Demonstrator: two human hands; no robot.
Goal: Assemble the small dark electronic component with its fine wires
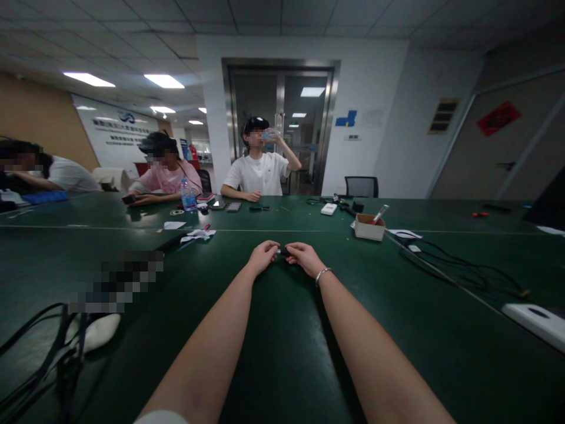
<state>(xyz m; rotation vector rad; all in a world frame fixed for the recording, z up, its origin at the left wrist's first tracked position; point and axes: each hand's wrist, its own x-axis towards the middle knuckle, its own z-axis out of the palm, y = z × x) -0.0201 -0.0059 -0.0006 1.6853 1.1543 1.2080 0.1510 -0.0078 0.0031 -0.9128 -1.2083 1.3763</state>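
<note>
Table (273, 353), green and broad, carries everything within reach; across it sits a person in a white shirt (260, 174), one hand raised with a clear bottle (270, 135), while a person in a pink shirt (170, 176) sits further to the left; neither of them touches what is being handled on the near side. A small open box (369, 228) stands beyond the right hand, with a slim tube leaning out of it; a water bottle (188, 199) stands upright toward the far left, and some paper scraps (198, 234) lie nearer, all apart from the work. The left hand (263, 257) has its fingers pinched narrow on the silvery end of a small black piece (283, 252); the right hand (303, 259), with a bracelet (322, 275) at its wrist, grips the dark end just beside it; the piece is thus between both hands, over the middle of the table. The handling seems under way, not finished, since the piece is not yet set down; whether its two ends are joined or apart is too small to tell, so how much remains stays uncertain.
</note>
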